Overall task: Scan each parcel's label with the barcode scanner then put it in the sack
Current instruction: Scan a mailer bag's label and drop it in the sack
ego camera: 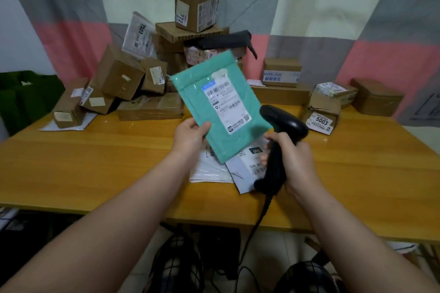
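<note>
Left hand [190, 136] pinching, right hand [295, 162] curled tight, forearms outstretched

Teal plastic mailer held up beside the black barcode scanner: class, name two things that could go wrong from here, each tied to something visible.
The left hand pinches the teal plastic mailer only at one lower edge, so it may slip or sag. White labelled mailers lie on the wooden table below the black barcode scanner in the right hand; it might read the wrong label.
</note>
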The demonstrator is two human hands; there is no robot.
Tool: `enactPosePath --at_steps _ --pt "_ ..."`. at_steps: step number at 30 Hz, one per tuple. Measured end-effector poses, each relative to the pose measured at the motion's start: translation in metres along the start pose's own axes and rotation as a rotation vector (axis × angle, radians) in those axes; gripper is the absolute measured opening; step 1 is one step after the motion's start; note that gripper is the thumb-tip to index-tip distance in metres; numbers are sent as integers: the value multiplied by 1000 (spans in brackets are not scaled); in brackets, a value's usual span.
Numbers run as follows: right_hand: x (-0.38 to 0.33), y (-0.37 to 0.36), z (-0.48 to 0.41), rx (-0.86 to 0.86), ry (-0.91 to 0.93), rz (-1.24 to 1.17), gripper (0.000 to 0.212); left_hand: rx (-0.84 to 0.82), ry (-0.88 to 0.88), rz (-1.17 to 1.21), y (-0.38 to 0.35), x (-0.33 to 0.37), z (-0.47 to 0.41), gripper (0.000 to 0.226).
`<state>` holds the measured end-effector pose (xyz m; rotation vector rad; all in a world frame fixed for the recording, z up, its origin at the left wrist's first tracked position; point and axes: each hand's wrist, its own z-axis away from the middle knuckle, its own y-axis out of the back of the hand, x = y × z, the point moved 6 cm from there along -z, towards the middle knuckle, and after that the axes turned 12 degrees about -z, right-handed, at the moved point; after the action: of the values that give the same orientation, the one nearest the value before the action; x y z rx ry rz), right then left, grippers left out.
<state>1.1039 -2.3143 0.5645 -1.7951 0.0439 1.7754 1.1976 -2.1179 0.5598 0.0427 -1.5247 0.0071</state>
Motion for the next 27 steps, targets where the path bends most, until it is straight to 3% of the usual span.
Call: enactPosePath --at_steps 5,10,27 --pt "-25 -16 7 -156 254 369 28 -36 -200 -183 24 7 -13 13" --pt "-28 -35 14 -220 370 477 25 -24 -257 -187 28 5 -14 15" --pt "-26 -34 13 -199 319 449 20 17 -213 -194 24 1 -19 13"
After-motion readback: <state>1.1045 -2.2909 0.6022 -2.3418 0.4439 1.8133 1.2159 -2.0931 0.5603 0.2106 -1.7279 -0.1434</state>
